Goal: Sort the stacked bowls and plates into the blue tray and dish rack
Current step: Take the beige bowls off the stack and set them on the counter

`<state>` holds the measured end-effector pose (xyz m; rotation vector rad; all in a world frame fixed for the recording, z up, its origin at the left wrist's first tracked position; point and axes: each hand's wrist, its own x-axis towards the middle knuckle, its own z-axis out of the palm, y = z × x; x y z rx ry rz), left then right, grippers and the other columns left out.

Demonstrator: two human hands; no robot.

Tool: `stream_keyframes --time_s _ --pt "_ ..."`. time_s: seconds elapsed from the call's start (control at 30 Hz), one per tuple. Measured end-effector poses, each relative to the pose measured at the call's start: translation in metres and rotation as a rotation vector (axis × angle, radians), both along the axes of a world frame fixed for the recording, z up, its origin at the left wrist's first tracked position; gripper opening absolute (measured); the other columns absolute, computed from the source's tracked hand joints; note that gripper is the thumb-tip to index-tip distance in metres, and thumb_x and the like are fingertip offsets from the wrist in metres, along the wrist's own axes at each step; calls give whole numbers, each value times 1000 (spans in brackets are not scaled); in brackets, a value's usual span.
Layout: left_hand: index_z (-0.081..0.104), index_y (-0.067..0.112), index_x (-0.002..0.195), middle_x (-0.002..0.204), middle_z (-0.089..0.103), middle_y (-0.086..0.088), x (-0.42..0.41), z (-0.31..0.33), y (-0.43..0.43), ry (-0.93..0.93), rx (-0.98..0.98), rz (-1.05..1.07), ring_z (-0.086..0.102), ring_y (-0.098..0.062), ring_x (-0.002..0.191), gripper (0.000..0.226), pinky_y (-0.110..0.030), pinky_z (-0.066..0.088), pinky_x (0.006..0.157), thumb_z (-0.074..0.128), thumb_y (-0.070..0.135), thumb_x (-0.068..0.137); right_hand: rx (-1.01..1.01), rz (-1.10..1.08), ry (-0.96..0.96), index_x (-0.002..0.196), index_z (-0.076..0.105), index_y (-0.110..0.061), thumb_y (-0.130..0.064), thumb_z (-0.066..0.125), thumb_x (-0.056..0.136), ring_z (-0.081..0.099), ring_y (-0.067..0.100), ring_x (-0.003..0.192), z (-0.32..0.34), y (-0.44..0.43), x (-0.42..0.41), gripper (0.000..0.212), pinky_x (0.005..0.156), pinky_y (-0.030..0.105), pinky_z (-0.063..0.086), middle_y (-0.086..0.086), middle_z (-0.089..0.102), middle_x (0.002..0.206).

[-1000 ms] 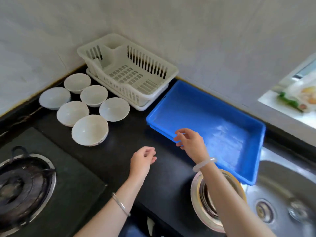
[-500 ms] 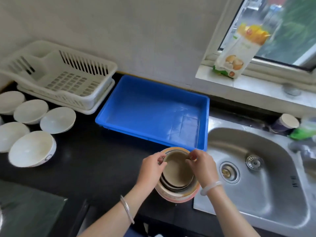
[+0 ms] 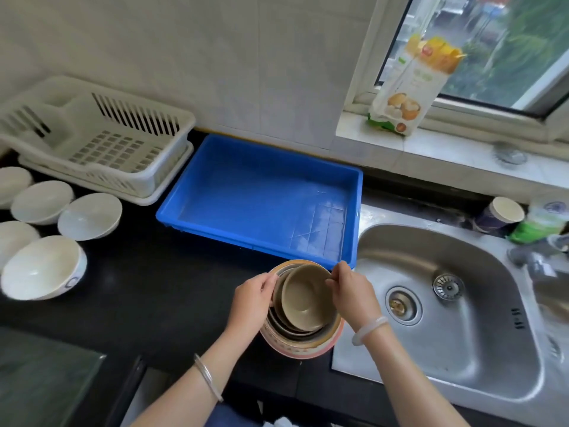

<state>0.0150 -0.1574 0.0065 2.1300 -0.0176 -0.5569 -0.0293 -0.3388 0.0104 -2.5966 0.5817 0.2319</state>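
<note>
Top tan bowl [image 3: 304,295] now tilted up out of the stack [image 3: 303,337], which half a second ago sat flat: left hand [image 3: 251,300] and right hand [image 3: 354,292] both pinch its rim, so the first lift has likely started. Stack sits on the counter edge, just before the blue tray [image 3: 261,198]. Tray and dish rack [image 3: 101,140] both hold nothing; white bowls [image 3: 61,235] sit loose left.

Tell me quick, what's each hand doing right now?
Left hand: closed on the rim of the tan bowl atop the stack.
Right hand: pinching the same bowl's opposite rim.
</note>
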Motion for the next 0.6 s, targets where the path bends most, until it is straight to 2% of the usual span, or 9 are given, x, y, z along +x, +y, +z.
stream_keyframes --time_s 0.1,0.23,0.37,0.47,0.6 --pt "66 19 99 93 68 2 0 -1 0 -7 18 -12 65 -13 88 14 -36 56 82 55 21 91 51 -18 -37 85 38 -15 -20 50 94 53 31 73 7 -8 -2 15 59 31 30 16 65 86" --pt "62 22 87 87 66 5 1 0 -2 -22 66 -44 65 -8 79 3 -32 58 76 62 19 87 138 -63 -45 87 45 -13 -17 53 93 59 34 77 15 -13 -6 11 66 36 47 14 66 83" --pt "58 19 80 81 66 0 3 2 -2 -8 86 -71 67 -14 73 8 -35 59 70 61 17 87 212 -98 -70 95 59 -11 -14 57 90 65 30 74 23 -11 -10 6 72 36 53 12 71 83" --pt "58 17 78 77 68 -2 10 7 5 -18 52 -41 68 -15 68 9 -36 59 67 61 16 86 253 -113 -101 99 63 -11 -14 58 90 67 26 71 32 -6 -9 10 66 29 53 10 71 85" --pt "60 15 76 75 70 -6 25 17 24 17 -51 39 70 -15 69 8 -35 60 67 62 14 83 337 -140 -169 91 64 -16 -14 60 88 69 22 63 49 3 1 5 60 27 55 9 72 77"
